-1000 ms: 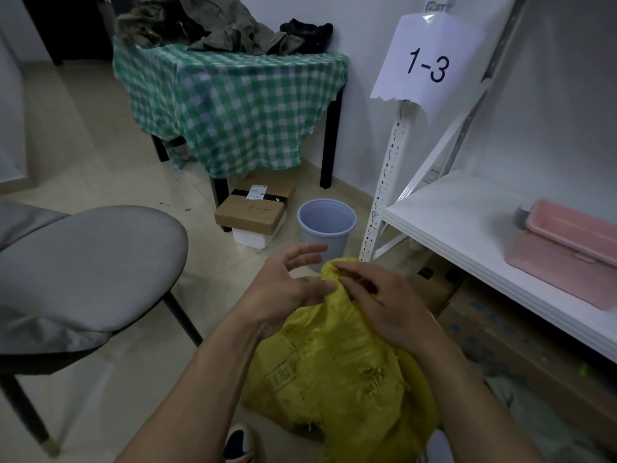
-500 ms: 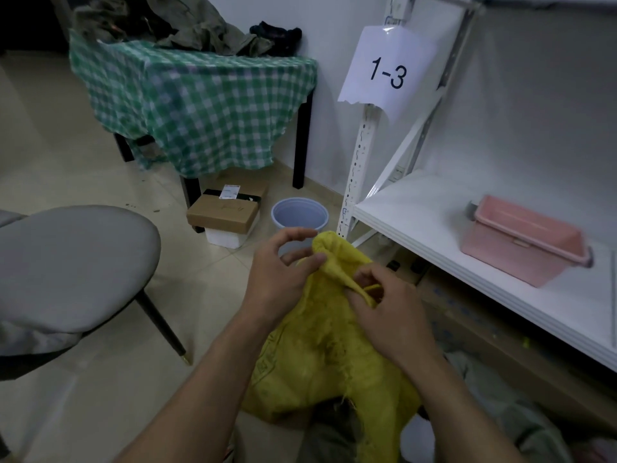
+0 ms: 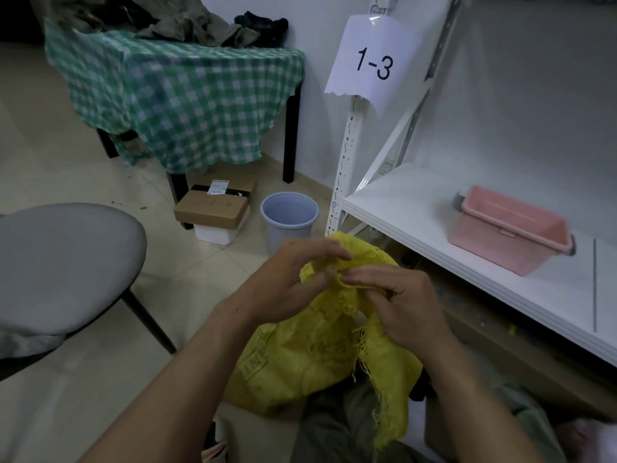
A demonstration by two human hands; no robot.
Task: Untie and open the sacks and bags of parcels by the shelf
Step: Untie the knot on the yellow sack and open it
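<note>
Head view: yellow woven-plastic sack (image 3: 317, 355), upright beside white shelf (image 3: 417, 208), long axis vertical, gathered mouth uppermost; crumpled, edge frayed. Left hand (image 3: 293, 282) and right hand (image 3: 400, 305) close together, both pinching the mouth.

White shelf (image 3: 417, 208) bears a pink bin (image 3: 507, 228); tiled floor (image 3: 66, 162) bears bucket (image 3: 288, 225), stacked boxes (image 3: 212, 212).

Single head-worn wide view, facing forward and down, close above sack (image 3: 317, 355)
</note>
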